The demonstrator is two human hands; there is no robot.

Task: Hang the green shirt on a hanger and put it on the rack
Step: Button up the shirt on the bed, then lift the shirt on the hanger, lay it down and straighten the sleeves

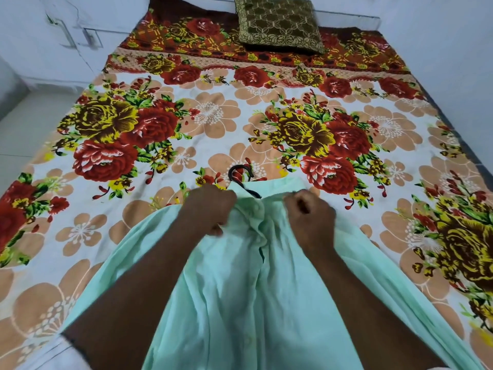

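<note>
A pale green shirt [234, 297] lies spread on the flowered bed, collar away from me. A black hanger sits inside it; only its hook [238, 174] and a short piece of the neck show above the collar. My left hand [210, 212] is closed on the left edge of the button placket just below the collar. My right hand [310, 222] is closed on the right front panel at the same height. Both hands hold the fabric beside a white button. No rack is in view.
The bed [240, 116] with a floral sheet fills most of the view. A green and gold cushion [278, 25] lies at its far end. White cabinet doors [66, 36] and pale floor tiles [24, 129] are to the left, a white wall to the right.
</note>
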